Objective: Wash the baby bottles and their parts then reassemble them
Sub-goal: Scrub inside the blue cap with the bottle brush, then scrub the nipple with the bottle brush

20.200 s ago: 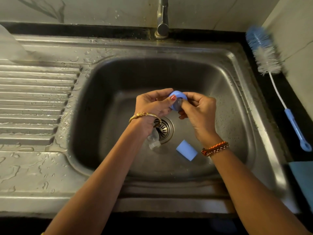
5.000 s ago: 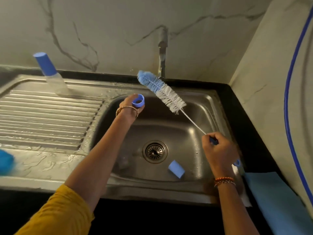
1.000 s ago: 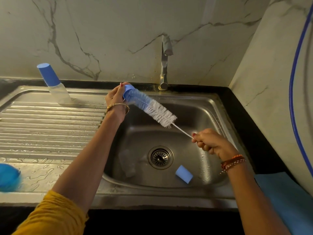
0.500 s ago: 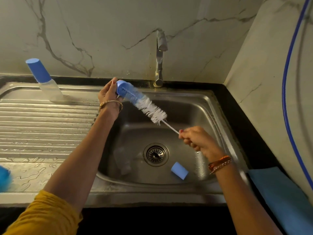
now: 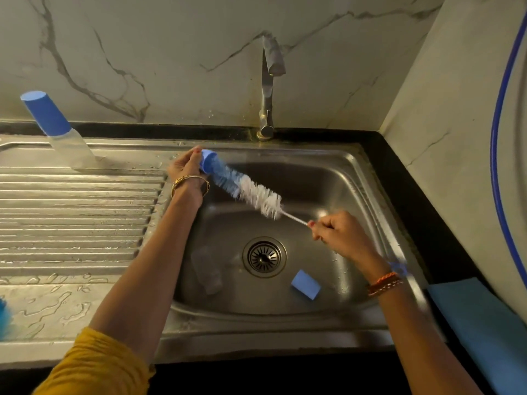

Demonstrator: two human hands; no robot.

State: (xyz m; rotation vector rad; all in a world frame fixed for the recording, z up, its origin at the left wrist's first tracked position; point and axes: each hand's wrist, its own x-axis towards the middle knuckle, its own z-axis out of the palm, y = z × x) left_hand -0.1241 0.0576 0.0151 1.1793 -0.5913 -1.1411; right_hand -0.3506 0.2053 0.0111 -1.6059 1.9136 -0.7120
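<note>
My left hand [image 5: 186,166] grips a small blue bottle ring [image 5: 207,164] above the sink's back left corner. The blue and white bristles of a bottle brush [image 5: 248,192] are pushed into the ring. My right hand [image 5: 338,233] holds the brush's thin handle over the basin. A clear bottle body [image 5: 206,270] lies on the sink floor left of the drain [image 5: 264,256]. A blue cap [image 5: 305,285] lies right of the drain. An assembled bottle with a blue cap [image 5: 55,126] stands at the back of the drainboard.
The steel sink [image 5: 356,166] has a ribbed, wet drainboard [image 5: 71,218] on its left. The tap [image 5: 269,89] stands behind the basin with no water running. A blue cloth [image 5: 479,317] lies on the black counter at right. A blue object [image 5: 3,317] shows at the left edge.
The brush has slid slightly back out of the ring, with more bristles showing. Both hands keep their grips. The camera view shifted a little.
</note>
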